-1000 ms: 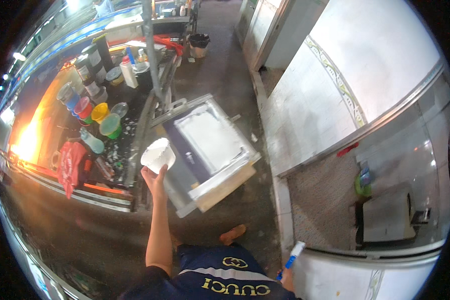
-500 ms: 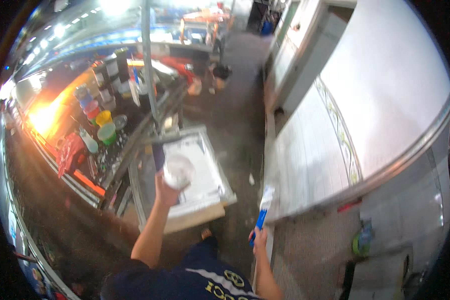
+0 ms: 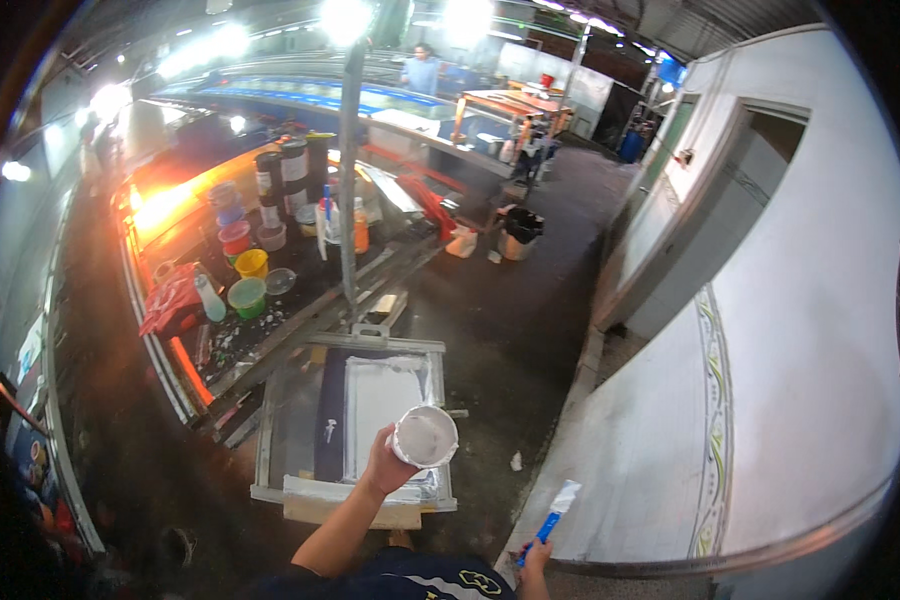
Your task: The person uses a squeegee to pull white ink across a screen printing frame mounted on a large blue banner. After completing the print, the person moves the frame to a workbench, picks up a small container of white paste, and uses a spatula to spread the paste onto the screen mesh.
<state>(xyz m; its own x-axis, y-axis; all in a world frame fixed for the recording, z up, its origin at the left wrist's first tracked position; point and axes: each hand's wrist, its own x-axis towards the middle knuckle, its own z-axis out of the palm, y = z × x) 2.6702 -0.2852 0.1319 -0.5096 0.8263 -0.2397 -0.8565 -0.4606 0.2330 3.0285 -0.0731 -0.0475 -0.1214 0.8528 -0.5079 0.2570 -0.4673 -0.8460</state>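
Head view of a print workshop. The left hand (image 3: 385, 463) is closed around a round white tub (image 3: 425, 436) of white paste, held tilted with its mouth toward the camera, above the near right part of a metal-framed printing screen (image 3: 355, 420) that lies flat in the middle of the scene. The right hand (image 3: 533, 553), at the near edge and to the right of the screen, grips the blue handle of a spatula (image 3: 552, 518) whose pale blade points up and away. White paste already covers the middle panel of the screen. Further left, a long bench (image 3: 270, 300) carries coloured tubs (image 3: 242, 270) and dark cans (image 3: 290, 168); an upright metal post (image 3: 349, 190) rises at the far end of the screen. To work well here, the tub is best kept over the mesh, so that any drip falls inside the frame, and the spatula brought across to the tub's mouth rather than the tub carried toward the floor.
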